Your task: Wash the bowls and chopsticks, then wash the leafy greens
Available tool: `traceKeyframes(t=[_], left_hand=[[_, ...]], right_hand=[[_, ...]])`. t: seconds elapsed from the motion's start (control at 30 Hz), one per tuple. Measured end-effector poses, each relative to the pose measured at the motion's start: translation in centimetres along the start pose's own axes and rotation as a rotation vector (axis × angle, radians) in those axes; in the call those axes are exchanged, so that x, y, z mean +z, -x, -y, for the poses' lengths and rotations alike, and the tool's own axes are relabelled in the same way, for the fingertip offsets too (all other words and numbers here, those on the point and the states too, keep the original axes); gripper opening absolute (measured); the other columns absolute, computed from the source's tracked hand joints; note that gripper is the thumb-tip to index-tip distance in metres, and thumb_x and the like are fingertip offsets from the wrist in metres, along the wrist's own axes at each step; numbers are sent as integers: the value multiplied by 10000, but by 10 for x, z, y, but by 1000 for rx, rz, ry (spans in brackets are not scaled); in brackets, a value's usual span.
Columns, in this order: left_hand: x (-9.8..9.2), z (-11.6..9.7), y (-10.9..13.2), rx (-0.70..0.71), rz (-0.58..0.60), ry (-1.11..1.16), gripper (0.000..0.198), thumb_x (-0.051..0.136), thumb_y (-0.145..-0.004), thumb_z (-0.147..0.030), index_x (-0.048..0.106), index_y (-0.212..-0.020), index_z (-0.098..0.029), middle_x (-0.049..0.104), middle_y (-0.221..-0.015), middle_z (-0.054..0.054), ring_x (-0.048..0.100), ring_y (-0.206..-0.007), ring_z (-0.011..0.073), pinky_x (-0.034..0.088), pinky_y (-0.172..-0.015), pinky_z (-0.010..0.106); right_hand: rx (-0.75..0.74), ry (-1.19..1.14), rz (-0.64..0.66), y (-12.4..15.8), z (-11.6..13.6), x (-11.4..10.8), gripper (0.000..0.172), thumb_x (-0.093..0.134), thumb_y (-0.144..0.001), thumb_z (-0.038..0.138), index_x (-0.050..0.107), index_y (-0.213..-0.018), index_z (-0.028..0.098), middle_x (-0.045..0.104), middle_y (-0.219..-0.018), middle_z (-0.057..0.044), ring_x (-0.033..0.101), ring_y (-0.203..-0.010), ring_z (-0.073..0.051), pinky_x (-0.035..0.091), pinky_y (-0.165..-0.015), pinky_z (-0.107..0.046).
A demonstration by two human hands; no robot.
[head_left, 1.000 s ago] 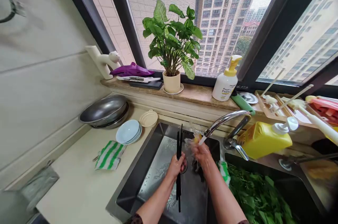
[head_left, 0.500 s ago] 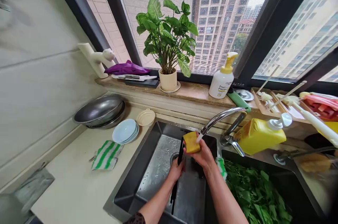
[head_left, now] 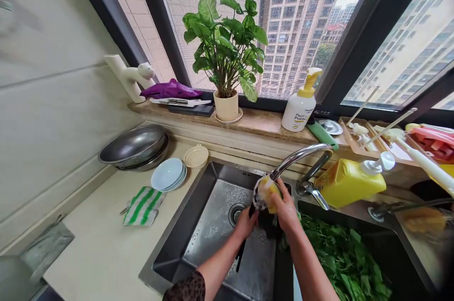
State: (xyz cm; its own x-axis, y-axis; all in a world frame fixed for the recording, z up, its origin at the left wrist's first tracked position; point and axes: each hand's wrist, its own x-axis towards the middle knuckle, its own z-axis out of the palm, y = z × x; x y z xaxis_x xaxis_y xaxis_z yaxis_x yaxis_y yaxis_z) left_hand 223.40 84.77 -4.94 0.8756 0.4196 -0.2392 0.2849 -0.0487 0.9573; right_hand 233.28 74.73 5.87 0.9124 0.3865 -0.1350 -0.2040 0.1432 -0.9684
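Right fingers [head_left: 282, 192] wrapped around yellow sponge [head_left: 268, 195]; left fingers [head_left: 248, 223] on black chopsticks [head_left: 240, 256].

Your right hand [head_left: 285, 209] grips a yellow sponge [head_left: 268, 194] just under the tip of the steel faucet spout [head_left: 301, 155], with your fingers curled around its far side and water from the spout landing on it. The sponge is squeezed into a rounded lump, and a dark, frothy edge shows along its left side. Your left hand [head_left: 244, 224] sits just below and beside the sponge, closed around a pair of black chopsticks [head_left: 240, 256]. Their lower ends poke out beneath your fist, tilted down toward you, while your hand and the sponge hide most of their upper parts.
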Motion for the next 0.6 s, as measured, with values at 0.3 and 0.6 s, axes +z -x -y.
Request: traceKeyframes(t=[0.3,0.6], left_hand=[[25,-68,-48,9,0,250,502,558,-707,-669,548,-622,-174,522,-495,-20,415,-421,81,309,-447,219],[24,-92,-58,12,-53,424,522,555,-713,-663,630,-772,-149,648,-694,44,558,-593,125,422,-561,237]], right_hand=[[580,-793,10,44,-13,-50,601,725,-533,69,603,-1090,259,718,-927,-43,688,-843,-256,542,-663,-354],[515,-784,165,17,25,-13,372,746,-697,277,603,-1040,274,693,-1044,-51,673,-906,-235,521,-608,-291]])
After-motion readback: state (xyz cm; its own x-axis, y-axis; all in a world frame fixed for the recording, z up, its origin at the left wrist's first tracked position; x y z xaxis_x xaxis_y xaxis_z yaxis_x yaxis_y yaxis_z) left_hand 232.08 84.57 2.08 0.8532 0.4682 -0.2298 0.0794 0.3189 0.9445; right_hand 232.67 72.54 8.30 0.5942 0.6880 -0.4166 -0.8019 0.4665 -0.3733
